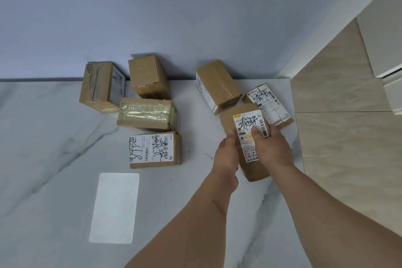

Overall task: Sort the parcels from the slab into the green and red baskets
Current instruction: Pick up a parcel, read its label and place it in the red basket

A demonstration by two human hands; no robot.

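here, left hand point(226, 154) and right hand point(270, 148) both gripping a labelled parcel point(250, 130), fingers curled round it, above marble slab point(54, 137)

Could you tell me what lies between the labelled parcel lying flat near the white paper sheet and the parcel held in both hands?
In the head view, only bare marble slab lies between the labelled parcel and the held parcel.

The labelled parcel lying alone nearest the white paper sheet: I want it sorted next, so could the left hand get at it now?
Probably not yet: the left hand shares a grip on another parcel with the right hand. Otherwise nothing covers the labelled parcel.
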